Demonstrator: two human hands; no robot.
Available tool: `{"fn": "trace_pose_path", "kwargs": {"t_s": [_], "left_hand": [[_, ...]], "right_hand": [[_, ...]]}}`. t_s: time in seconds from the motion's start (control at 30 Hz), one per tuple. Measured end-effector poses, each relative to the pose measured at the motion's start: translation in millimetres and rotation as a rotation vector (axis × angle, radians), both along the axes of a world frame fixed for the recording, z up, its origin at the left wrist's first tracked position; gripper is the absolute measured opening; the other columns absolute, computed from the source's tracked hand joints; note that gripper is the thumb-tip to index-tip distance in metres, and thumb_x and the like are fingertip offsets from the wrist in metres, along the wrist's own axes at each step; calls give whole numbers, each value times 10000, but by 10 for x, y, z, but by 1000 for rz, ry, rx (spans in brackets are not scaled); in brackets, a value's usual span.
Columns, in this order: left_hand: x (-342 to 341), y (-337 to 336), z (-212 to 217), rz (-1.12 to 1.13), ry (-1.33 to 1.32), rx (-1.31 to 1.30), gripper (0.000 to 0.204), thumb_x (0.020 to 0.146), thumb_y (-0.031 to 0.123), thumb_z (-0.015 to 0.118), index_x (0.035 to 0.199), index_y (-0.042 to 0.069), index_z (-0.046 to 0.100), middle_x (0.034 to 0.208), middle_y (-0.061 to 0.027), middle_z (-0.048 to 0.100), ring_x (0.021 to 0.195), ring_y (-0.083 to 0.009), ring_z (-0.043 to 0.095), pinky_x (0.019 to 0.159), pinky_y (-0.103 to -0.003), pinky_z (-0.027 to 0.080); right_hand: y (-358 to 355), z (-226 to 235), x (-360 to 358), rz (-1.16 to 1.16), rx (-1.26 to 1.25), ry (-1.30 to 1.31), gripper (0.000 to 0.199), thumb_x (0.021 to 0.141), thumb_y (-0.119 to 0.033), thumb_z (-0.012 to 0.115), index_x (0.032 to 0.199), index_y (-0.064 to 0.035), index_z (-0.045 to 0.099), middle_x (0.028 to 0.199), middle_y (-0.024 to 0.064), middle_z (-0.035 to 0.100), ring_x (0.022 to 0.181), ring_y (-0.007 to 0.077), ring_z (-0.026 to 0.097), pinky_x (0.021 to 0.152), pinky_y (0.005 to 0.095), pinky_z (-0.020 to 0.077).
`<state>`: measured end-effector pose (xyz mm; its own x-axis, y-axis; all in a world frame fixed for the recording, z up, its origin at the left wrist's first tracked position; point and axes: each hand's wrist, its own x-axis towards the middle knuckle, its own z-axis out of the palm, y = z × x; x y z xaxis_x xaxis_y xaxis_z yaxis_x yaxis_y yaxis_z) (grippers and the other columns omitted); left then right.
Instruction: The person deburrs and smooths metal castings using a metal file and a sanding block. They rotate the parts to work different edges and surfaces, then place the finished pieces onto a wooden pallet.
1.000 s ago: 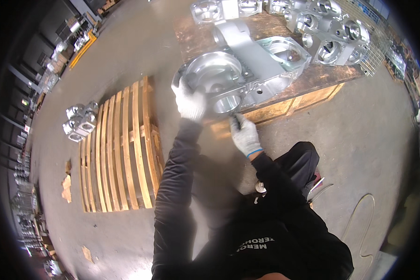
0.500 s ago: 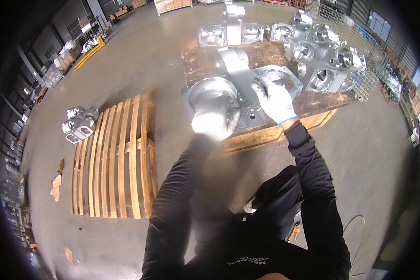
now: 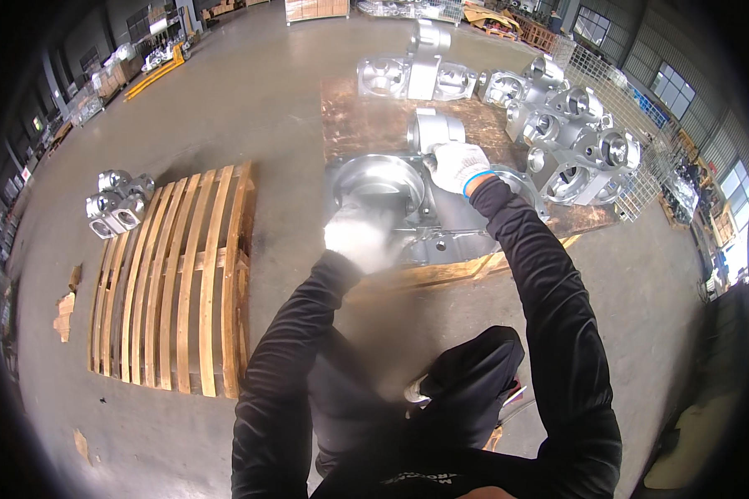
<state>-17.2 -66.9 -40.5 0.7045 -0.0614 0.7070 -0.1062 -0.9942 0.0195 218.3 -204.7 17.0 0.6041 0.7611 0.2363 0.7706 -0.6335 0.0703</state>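
Observation:
A large silver metal casting with round bored openings [image 3: 451, 206] lies on the brown wooden tabletop in front of me. My left hand [image 3: 362, 234], in a white glove, is at the casting's near left, beside the big round opening; glare and a blurred patch hide its fingers. My right hand [image 3: 459, 168], also white-gloved, rests over the middle of the casting, just below its upright cylindrical end [image 3: 438, 131]. Its fingers are curled together, with something small and dark at their tips that I cannot make out.
Another silver casting [image 3: 423, 76] stands at the table's far edge, and several more [image 3: 570, 133] crowd its right side. A slatted wooden pallet [image 3: 175, 283] lies on the floor to the left, with castings [image 3: 118, 204] at its far corner. A wire mesh cage [image 3: 637, 187] stands behind the right-hand castings.
My right hand has moved left and away from me, from the right-hand opening to the casting's middle. My left hand has shifted slightly left. The casting appears turned, its cylindrical end farther right.

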Motion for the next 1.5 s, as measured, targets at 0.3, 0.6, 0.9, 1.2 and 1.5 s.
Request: {"fn": "trace_pose_path", "kwargs": {"t_s": [0.3, 0.6, 0.9, 1.2, 1.5], "left_hand": [[-2, 28, -48, 18, 121, 4, 416, 914, 486, 675, 922, 70, 662, 806, -156, 684, 713, -365, 683, 632, -488, 555], [-98, -90, 169, 15, 215, -44, 310, 940, 394, 661, 979, 89, 696, 801, -152, 696, 764, -384, 696, 706, -515, 558], [-58, -117, 112, 14, 54, -32, 258, 924, 340, 665, 964, 91, 719, 812, -170, 694, 783, -388, 697, 754, -507, 549], [-21, -117, 34, 6, 14, -25, 253, 912, 330, 656, 1010, 113, 740, 767, -149, 710, 716, -381, 704, 708, -491, 566], [6, -113, 46, 16, 41, 58, 308, 855, 318, 709, 1026, 63, 715, 783, -172, 685, 738, -418, 663, 700, -507, 536]], "right_hand": [[-173, 46, 31, 214, -91, -66, 414, 1006, -386, 530, 1060, -55, 773, 978, 234, 754, 968, 427, 731, 872, 518, 579], [-845, -39, -682, 332, -128, -242, 316, 1068, -389, 519, 994, -100, 625, 700, 140, 680, 632, 353, 687, 595, 492, 530], [-1235, -164, -1170, 390, -16, -259, 283, 1027, -380, 594, 972, -104, 628, 689, 95, 634, 602, 303, 663, 551, 441, 516], [-2221, -137, -255, 38, 313, -328, 339, 973, -351, 687, 1215, -115, 712, 753, 131, 693, 693, 339, 700, 641, 466, 555], [-2767, -424, 1017, -105, 404, 20, 306, 951, -262, 739, 1238, -154, 741, 1080, 146, 759, 997, 376, 711, 881, 453, 561]]}}
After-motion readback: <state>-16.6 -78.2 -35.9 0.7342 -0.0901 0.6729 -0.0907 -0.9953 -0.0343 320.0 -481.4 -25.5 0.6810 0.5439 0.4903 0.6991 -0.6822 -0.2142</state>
